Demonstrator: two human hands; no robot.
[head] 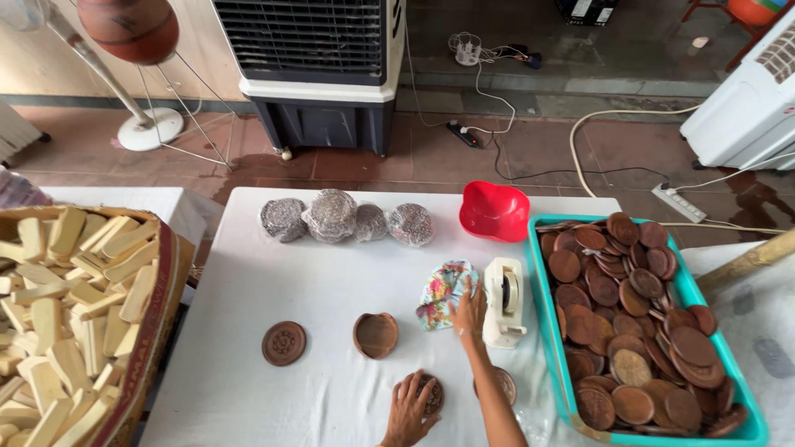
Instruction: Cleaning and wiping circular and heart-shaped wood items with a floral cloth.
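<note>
So all you get of the person is two bare hands and a bit of arm coming in from the bottom edge. The left hand point(411, 406) shows fingers, knuckles and just the start of a wrist before the frame cuts it off. The right hand point(469, 310) comes with a long, slim forearm, bare the whole way down to the edge. No sleeve or cuff shows on either arm. No gloves either. I can't make out a ring, watch or bangle, but it's too small to be sure. Nails look short and plain, though that's hard to tell too. Nothing else of the body is in view.
</note>
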